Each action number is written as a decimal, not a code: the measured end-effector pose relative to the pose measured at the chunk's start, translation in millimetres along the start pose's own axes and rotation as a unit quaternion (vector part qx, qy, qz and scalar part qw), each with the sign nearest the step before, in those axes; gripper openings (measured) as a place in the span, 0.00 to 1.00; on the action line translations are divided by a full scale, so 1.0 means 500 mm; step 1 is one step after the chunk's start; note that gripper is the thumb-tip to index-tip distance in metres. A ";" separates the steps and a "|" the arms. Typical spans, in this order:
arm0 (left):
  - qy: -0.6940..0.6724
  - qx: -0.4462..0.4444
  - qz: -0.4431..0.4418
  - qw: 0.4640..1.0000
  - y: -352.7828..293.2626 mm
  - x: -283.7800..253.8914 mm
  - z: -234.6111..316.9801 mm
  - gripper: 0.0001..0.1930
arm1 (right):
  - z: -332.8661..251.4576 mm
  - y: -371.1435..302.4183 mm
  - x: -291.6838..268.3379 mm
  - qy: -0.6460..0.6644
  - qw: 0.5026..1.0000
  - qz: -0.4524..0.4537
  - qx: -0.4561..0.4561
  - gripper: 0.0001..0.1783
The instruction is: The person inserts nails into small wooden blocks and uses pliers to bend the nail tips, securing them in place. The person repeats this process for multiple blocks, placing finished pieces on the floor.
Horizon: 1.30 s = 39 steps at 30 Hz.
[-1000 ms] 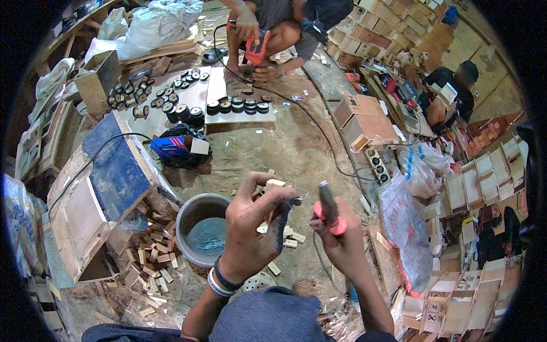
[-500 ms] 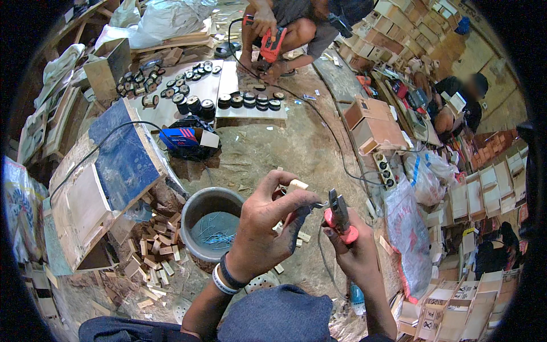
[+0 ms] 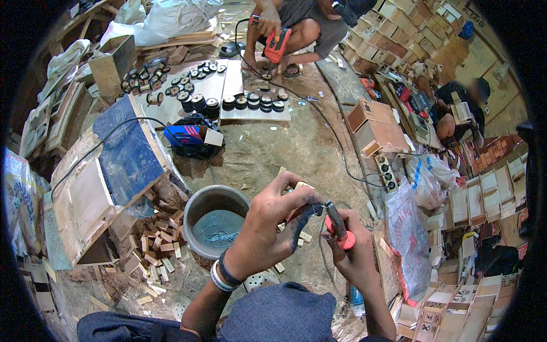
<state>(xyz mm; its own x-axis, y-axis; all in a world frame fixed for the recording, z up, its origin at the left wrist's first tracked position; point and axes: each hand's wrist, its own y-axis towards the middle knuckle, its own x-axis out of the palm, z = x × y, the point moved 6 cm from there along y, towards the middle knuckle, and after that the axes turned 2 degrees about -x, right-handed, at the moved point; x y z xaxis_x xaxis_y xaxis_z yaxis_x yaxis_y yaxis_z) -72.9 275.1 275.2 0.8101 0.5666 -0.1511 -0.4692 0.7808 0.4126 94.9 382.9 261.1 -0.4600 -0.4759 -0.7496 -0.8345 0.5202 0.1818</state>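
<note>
My left hand is closed on a small pale wooden block, mostly hidden behind the fingers. At its fingertips is a short thin wire, its far end near the jaws of the pliers. My right hand grips the pliers, which have red handles and dark jaws pointing up. Whether the jaws are clamped on the wire I cannot tell. A grey bucket with several thin bluish wires inside stands left of my left hand.
Small wood offcuts lie left of the bucket. Ahead, a person's hand holds a red power drill, beside rows of black-sided round pieces. A black cable crosses the floor to a power strip. Wooden boxes stand on the right.
The pliers have tilted and moved slightly lower, their jaws now close to the left fingertips. My left hand has stayed closed on the block. The view has shifted a little.
</note>
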 end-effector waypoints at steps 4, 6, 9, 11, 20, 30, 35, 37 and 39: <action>-0.013 0.001 -0.065 0.998 0.003 -0.014 -0.004 0.12 | -0.003 -0.004 -0.004 -0.009 0.999 -0.034 -0.002 0.20; 0.022 0.020 -0.089 0.996 0.000 -0.016 -0.001 0.17 | -0.007 -0.006 -0.008 0.000 0.998 -0.064 -0.005 0.19; 0.020 0.033 -0.117 0.992 -0.004 -0.013 0.001 0.24 | -0.009 -0.011 -0.019 0.027 0.991 -0.130 0.003 0.18; -0.009 0.049 -0.147 0.988 -0.006 -0.006 0.003 0.24 | -0.002 -0.022 -0.026 0.041 0.976 -0.210 0.031 0.17; -0.018 0.052 -0.180 0.982 -0.002 0.042 -0.010 0.18 | 0.039 -0.077 -0.028 0.263 0.884 -0.347 0.171 0.12; 0.045 0.045 -0.053 0.997 -0.003 0.038 -0.008 0.13 | 0.064 -0.042 -0.045 0.022 0.997 0.028 0.067 0.22; 0.002 0.002 -0.042 0.999 -0.015 0.066 0.001 0.14 | 0.030 -0.029 -0.039 0.009 0.999 0.046 0.027 0.23; 0.014 0.020 -0.006 1.000 -0.017 0.062 0.009 0.14 | 0.016 -0.025 -0.028 -0.008 0.998 0.059 0.006 0.25; 0.018 0.023 0.020 0.999 -0.020 0.057 0.011 0.14 | 0.010 -0.026 -0.019 -0.025 0.996 0.087 0.002 0.29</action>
<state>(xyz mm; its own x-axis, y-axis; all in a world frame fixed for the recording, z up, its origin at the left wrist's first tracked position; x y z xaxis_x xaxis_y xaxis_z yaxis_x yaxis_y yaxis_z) -43.1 282.3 271.5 0.7773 0.6069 -0.1657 -0.4835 0.7448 0.4599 111.7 384.3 262.7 -0.5820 -0.3432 -0.7372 -0.7424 0.5942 0.3095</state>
